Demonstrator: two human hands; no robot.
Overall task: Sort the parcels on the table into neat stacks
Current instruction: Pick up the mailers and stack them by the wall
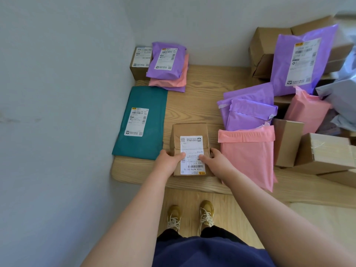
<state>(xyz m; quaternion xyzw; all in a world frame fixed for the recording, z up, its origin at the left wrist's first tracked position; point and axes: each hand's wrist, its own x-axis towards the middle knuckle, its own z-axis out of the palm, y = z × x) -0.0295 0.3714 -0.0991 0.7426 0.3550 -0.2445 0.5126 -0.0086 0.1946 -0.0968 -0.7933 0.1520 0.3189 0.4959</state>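
A brown cardboard parcel [189, 133] with a white label lies near the front edge of the wooden table [200, 89]. My left hand [169, 160] grips its left side, thumb on the label. My right hand [212, 159] grips its right side, thumb on top. A flat teal mailer [142, 122] lies to the left of the parcel. At the back left a purple mailer [165, 60] tops a small stack of pink and purple mailers, beside a small brown box [139, 63].
To the right lies a pink mailer [248, 157], with purple mailers [248, 110] behind it. Farther right is a loose heap of brown boxes [323, 153], a large purple mailer [300, 60], another pink mailer [306, 110] and grey bags. A wall runs along the left and back.
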